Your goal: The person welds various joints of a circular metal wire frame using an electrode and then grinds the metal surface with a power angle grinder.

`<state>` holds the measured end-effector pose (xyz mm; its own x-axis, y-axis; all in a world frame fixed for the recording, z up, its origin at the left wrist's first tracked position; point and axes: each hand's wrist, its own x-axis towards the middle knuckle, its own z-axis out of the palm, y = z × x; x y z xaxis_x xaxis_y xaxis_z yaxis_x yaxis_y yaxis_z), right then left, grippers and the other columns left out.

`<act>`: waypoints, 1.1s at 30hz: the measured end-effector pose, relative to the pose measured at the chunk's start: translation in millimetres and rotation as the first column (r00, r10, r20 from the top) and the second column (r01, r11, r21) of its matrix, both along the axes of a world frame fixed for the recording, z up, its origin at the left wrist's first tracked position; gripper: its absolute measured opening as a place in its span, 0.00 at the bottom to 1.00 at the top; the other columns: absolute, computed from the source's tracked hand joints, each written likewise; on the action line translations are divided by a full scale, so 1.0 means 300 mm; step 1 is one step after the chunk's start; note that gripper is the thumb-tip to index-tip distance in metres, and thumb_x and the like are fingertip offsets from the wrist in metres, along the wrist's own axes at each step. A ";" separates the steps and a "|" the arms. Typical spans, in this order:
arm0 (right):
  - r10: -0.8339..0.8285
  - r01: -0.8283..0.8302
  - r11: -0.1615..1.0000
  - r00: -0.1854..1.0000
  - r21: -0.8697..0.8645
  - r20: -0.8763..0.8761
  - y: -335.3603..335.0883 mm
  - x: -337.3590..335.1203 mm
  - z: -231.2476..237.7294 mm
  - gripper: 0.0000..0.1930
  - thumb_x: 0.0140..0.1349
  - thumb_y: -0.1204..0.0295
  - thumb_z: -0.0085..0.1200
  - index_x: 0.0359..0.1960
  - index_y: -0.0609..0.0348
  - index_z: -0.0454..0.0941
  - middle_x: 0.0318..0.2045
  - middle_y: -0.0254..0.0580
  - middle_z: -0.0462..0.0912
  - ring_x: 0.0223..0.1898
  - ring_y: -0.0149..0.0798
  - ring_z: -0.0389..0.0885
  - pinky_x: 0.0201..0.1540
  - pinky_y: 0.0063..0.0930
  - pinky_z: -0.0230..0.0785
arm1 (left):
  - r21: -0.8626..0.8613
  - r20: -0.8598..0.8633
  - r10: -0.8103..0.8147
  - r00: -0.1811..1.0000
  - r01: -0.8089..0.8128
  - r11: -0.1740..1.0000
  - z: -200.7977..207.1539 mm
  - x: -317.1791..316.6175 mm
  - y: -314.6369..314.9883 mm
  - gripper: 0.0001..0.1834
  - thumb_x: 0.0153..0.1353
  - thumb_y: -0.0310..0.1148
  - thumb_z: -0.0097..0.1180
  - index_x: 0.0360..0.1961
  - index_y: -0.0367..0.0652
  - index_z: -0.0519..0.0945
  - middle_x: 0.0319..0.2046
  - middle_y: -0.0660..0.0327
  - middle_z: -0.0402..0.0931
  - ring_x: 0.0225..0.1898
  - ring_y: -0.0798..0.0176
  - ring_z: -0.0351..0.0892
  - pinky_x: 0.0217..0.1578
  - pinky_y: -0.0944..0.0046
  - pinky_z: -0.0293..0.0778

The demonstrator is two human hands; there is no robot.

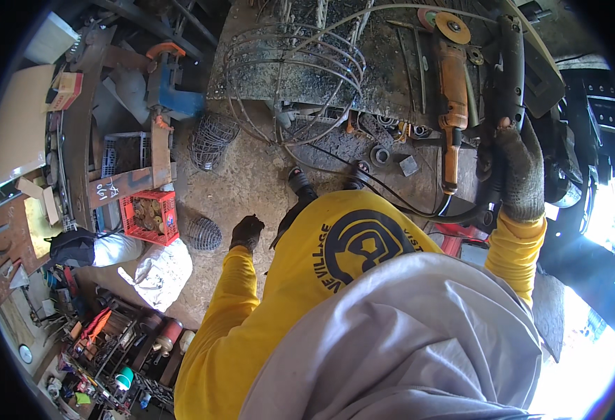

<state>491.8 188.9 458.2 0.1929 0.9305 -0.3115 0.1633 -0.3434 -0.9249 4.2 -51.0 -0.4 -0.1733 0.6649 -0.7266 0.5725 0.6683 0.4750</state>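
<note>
My right hand [521,168], in a grey knit glove with a bare fingertip showing, is closed round the lower end of a long dark grey power tool [510,70] at the bench's right side. Its working end is hard to make out. Just left of it lies an orange angle grinder [453,98] with a tan disc. My left hand [246,232], in a dark glove, hangs over the floor at my left side. Its fingers are curled in, with nothing visible in them. A round wire cage [293,77] of bent rods overhangs the bench's near edge.
A dark metal workbench [391,77] spans the far side. Black cable [405,206] loops near my legs. Woven wire baskets [213,140] stand on the floor [244,175], beside a red crate [148,218] and a white sack [164,273]. A blue clamp-like machine [171,91] is farther left.
</note>
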 end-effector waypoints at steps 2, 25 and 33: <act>0.001 -0.001 1.000 1.000 0.010 0.008 0.002 -0.009 0.006 0.24 0.66 0.55 0.60 0.55 0.60 0.73 0.27 0.35 0.78 0.22 0.27 0.77 0.23 0.21 0.71 | 0.022 -0.049 -0.127 0.991 0.129 0.991 0.010 0.001 0.011 0.25 0.60 0.50 0.58 0.50 0.43 0.82 0.50 0.52 0.83 0.54 0.46 0.80 0.56 0.53 0.74; -0.096 0.118 0.989 0.969 0.085 -0.229 -0.060 0.010 -0.015 0.16 0.69 0.59 0.56 0.45 0.60 0.73 0.22 0.38 0.76 0.19 0.30 0.75 0.22 0.22 0.68 | 0.005 -0.418 -0.802 0.427 0.884 0.468 0.058 0.023 0.073 0.10 0.63 0.34 0.52 0.40 0.54 0.85 0.44 0.59 0.82 0.54 0.53 0.79 0.53 0.55 0.77; -0.101 0.108 0.991 0.990 0.075 -0.100 -0.077 -0.015 -0.015 0.18 0.67 0.59 0.59 0.47 0.61 0.73 0.24 0.37 0.76 0.20 0.30 0.76 0.22 0.23 0.70 | 0.097 -0.079 -0.368 0.926 0.375 0.922 -0.071 -0.031 -0.052 0.11 0.65 0.38 0.52 0.42 0.54 0.86 0.48 0.59 0.82 0.55 0.53 0.78 0.55 0.53 0.76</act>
